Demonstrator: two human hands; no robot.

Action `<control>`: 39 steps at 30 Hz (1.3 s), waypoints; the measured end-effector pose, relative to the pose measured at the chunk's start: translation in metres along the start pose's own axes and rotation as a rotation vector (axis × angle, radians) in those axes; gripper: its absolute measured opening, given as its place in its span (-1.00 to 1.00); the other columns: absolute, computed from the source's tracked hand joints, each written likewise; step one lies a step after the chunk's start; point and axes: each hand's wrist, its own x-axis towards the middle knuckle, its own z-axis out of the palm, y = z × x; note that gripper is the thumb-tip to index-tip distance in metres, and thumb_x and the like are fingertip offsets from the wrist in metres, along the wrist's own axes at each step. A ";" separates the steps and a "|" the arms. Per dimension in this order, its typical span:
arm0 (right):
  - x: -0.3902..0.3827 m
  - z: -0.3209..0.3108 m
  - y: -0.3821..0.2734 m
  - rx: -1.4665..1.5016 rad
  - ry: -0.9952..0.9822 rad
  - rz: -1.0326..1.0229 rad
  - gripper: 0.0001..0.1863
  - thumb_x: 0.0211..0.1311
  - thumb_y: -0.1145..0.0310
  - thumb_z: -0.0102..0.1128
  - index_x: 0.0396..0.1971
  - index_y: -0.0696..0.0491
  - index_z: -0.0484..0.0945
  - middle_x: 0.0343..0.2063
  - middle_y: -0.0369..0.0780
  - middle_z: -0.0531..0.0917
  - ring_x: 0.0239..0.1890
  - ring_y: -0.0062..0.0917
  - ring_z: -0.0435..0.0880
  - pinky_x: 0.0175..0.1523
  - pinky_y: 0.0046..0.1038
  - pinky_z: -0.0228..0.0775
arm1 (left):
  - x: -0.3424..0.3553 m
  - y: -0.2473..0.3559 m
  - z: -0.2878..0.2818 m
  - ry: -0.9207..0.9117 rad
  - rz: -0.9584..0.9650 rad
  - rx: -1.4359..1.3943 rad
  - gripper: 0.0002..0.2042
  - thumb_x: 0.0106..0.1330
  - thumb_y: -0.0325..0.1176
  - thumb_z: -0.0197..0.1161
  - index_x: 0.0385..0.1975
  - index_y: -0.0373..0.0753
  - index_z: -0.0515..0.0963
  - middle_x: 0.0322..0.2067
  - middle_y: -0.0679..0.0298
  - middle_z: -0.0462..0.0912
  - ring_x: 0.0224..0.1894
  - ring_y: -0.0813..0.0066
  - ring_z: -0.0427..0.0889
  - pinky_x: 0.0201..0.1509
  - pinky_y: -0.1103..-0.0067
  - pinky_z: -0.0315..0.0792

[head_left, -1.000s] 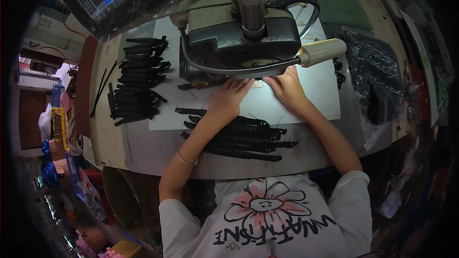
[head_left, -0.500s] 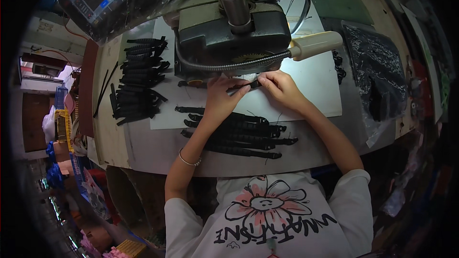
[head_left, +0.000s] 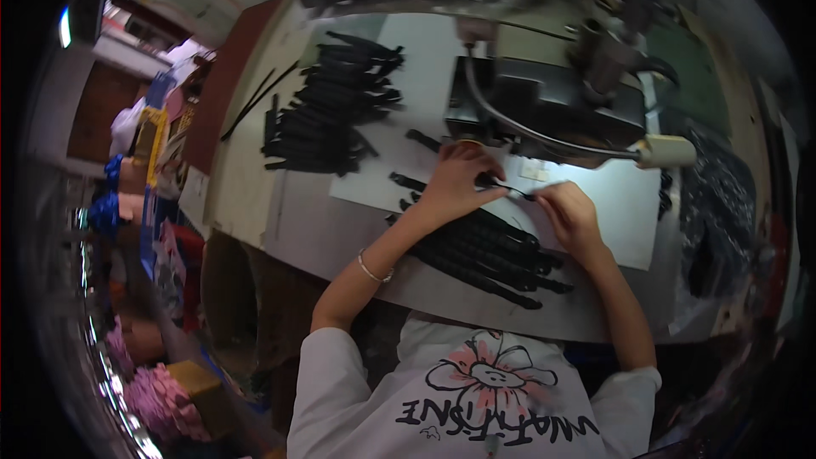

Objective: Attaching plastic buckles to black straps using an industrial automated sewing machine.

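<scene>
Just in front of the dark sewing machine head [head_left: 544, 93], my left hand [head_left: 461, 180] and my right hand [head_left: 571, 214] pinch a thin black strip [head_left: 517, 193] that spans the short gap between them. Much of the strip is hidden by my fingers, and motion blurs it. Under and beside my left forearm lies a bunch of black padded fabric straps [head_left: 484, 255], side by side at the near edge. Another black strap [head_left: 422, 140] lies behind my left hand, its far end hidden.
A large pile of black straps [head_left: 327, 106] lies at the left, with two thin black strips [head_left: 257, 100] beyond it. A cream lamp [head_left: 667, 151] on a flexible metal arm lights the white work surface [head_left: 633, 238]. A clear plastic bag [head_left: 718, 212] lies at the right.
Both hands have drawn back from under the machine head toward me, with the strip between them. My view has swung left, so the machine now appears farther right.
</scene>
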 end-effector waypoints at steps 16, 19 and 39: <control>-0.022 -0.019 -0.025 0.149 -0.197 0.101 -0.77 -0.13 0.64 0.17 -0.37 0.18 0.51 -0.32 -0.14 0.53 -0.24 -0.35 0.52 -0.14 -0.47 0.36 | -0.124 -0.139 -0.139 0.476 -0.373 0.466 -0.84 0.11 -0.35 0.22 -0.51 -0.33 0.49 -0.42 0.11 0.49 -0.39 0.13 0.50 -0.33 0.38 0.37; -0.022 -0.015 -0.015 0.164 -0.220 0.068 -0.79 -0.12 0.60 0.20 -0.37 0.16 0.51 -0.33 -0.16 0.53 -0.23 -0.34 0.52 -0.14 -0.45 0.37 | -0.133 -0.164 -0.156 0.369 -0.329 0.327 -0.84 0.08 -0.47 0.25 -0.37 -0.32 0.45 -0.38 0.22 0.46 -0.41 0.35 0.52 -0.33 0.53 0.40; 0.017 -0.068 0.074 -0.040 0.277 0.250 -0.88 0.09 0.44 0.12 -0.41 0.18 0.52 -0.49 -0.14 0.55 -0.49 -0.34 0.53 -0.34 -0.43 0.36 | -0.123 -0.145 -0.184 -0.152 -0.422 0.134 -0.76 0.04 -0.57 0.24 -0.28 -0.27 0.39 -0.34 0.27 0.43 -0.34 0.51 0.45 -0.27 0.56 0.39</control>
